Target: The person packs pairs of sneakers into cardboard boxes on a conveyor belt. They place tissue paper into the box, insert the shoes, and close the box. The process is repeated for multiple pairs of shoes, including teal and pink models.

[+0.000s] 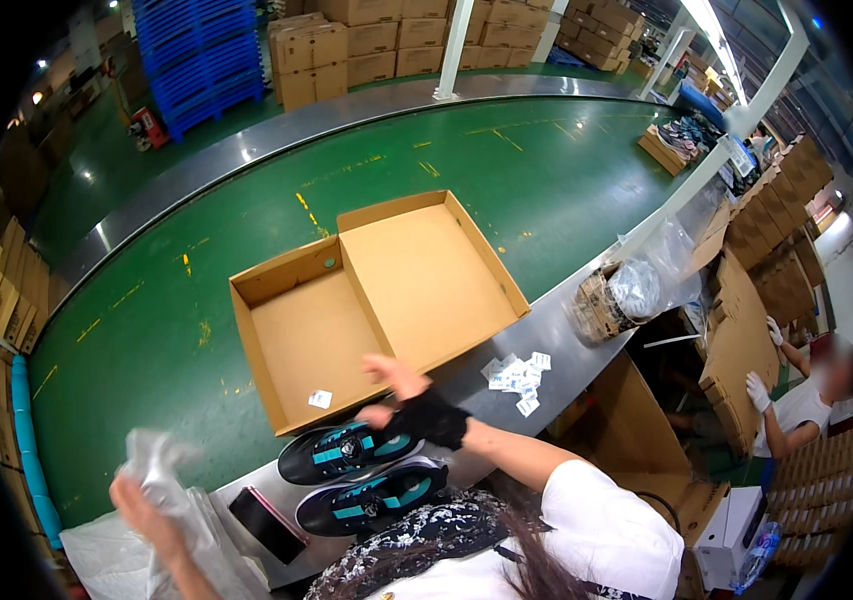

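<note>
My left hand (147, 512) is closed on a crumpled, motion-blurred sheet of thin white wrapping paper (159, 462), raised over a stack of similar white sheets (112, 550). In a black fingerless glove, my right hand (415, 400) has its fingers apart, just above the farther shoe and beside the box edge. Two black-and-teal sneakers lie side by side on the metal ledge, the farther sneaker (332, 455) and the nearer sneaker (372, 500). Beyond them an opened brown shoe box (257, 365) rests on the green belt, with a small white sachet (320, 399) inside.
A phone (268, 524) lies left of the sneakers. Several white sachets (517, 377) are scattered on the metal ledge (477, 412) to the right. Past them stands a bag-lined carton (607, 305). At the far right, a co-worker's gloved hands (759, 392) hold a cardboard piece (732, 350).
</note>
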The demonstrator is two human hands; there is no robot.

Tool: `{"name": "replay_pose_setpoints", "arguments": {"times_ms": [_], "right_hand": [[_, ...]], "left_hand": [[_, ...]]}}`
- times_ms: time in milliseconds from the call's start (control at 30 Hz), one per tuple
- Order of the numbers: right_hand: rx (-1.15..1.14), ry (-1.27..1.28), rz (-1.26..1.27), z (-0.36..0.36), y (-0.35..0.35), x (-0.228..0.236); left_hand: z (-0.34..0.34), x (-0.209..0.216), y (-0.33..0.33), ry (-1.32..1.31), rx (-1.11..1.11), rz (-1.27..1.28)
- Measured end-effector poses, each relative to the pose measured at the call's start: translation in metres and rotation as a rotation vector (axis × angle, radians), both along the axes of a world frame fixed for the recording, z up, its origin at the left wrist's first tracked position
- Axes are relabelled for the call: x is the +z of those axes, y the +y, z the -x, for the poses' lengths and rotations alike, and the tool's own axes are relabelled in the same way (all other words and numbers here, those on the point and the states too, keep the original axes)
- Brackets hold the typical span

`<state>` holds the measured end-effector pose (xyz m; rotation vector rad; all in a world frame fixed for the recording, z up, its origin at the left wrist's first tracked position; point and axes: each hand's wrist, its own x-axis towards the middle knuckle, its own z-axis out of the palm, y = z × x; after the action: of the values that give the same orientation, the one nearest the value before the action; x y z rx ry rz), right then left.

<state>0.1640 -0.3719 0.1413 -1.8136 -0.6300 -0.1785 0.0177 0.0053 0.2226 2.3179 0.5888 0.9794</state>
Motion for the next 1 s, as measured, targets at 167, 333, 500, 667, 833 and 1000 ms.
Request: {"name": "replay_pose_setpoints", "arguments": {"times_ms": [167,333,500,667,833,1000], "right_hand": [[0.470,0.577,-0.117,-0.012,0.068,0.074],[-0.124,0.207,-0.217,-0.103,0.051,-0.017],[-0.758,0.196,-0.577,-0.162,-0.071,0.001],[-1.101,0.263,-0.798,-0.176,-0.165,-0.019],[-1.142,0.342,-0.793,-0.161,-0.210,-0.030],[-1.123,0.403,-0.845,-0.156,-0.223,-0.036]], "left_hand": [[-0.138,-0.007,-0.137,0.040,-0.451,0.277],[-0.177,0.010,-0.180,0.117,-0.660,0.065],[-0.148,-0.041,-0.146,0.479,-0.572,-0.464],[-0.133,-0.071,-0.096,0.637,-0.322,-0.683],[-0.107,-0.008,-0.107,0.429,-0.265,-0.314],[-0.085,-0.046,-0.109,0.582,-0.770,-0.753]]}}
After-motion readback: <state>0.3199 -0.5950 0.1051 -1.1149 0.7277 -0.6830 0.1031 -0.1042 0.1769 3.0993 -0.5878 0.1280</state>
